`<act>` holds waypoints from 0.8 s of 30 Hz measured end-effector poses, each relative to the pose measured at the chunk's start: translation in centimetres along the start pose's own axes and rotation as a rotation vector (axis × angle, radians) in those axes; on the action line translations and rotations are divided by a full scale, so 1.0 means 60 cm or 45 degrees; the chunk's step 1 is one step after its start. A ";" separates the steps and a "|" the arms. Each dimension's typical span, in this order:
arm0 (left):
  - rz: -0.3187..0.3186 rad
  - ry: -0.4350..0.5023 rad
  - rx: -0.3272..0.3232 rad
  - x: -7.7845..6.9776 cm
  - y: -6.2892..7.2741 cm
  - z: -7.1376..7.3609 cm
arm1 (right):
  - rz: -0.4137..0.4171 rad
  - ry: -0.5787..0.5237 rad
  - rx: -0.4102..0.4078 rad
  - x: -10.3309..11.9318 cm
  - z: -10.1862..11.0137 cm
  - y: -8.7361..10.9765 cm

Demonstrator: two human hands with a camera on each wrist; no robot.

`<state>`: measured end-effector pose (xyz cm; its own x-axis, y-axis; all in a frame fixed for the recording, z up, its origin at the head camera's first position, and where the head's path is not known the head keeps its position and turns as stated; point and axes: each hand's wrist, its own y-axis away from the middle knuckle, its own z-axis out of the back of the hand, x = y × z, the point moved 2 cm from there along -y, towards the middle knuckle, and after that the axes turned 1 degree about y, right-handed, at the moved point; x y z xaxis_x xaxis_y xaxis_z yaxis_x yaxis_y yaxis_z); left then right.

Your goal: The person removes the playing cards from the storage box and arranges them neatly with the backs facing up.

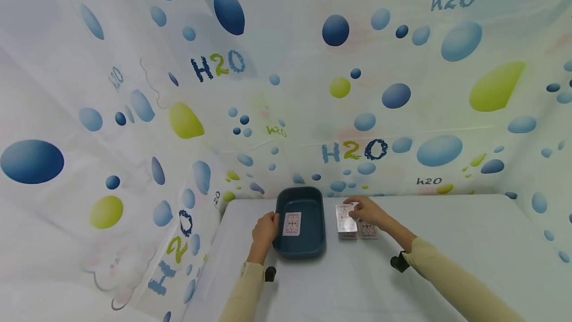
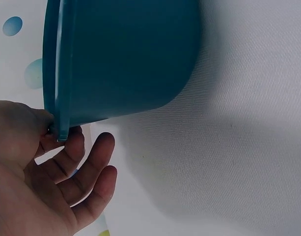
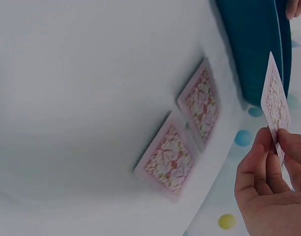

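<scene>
A dark teal basin stands on the white table, one patterned playing card lying face down in it. My left hand pinches the basin's left rim between thumb and fingers, and the left wrist view shows the basin's outer wall beside them. With thumb and fingertips my right hand holds a playing card above the table, to the right of the basin. Below it two more cards lie side by side, a near one and one closer to the basin, backs up.
The white table reaches back to a hanging sheet printed with blue and green drops. More of this sheet hangs at the left and right sides.
</scene>
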<state>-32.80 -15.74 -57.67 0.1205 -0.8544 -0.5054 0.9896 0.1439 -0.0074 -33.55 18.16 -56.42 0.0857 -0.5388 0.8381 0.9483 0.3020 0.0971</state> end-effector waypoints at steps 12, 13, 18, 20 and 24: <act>-0.004 0.012 0.001 -0.001 0.001 0.001 | -0.047 -0.025 -0.042 -0.049 0.045 0.019; -0.007 0.013 -0.003 -0.001 0.001 0.001 | -0.053 -0.024 -0.046 -0.053 0.049 0.021; -0.010 0.013 -0.002 -0.002 0.002 0.002 | -0.088 -0.012 -0.051 -0.076 0.066 0.032; -0.012 0.013 -0.001 -0.003 0.004 0.003 | -0.107 -0.012 -0.045 -0.087 0.072 0.038; -0.022 0.023 -0.007 -0.005 0.007 0.004 | -0.137 -0.001 -0.030 -0.112 0.083 0.046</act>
<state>-32.39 -15.54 -57.29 0.1016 -0.8476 -0.5208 0.9910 0.1320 -0.0214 -33.02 26.54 -59.10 -0.0173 -0.5668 0.8237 0.9589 0.2239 0.1741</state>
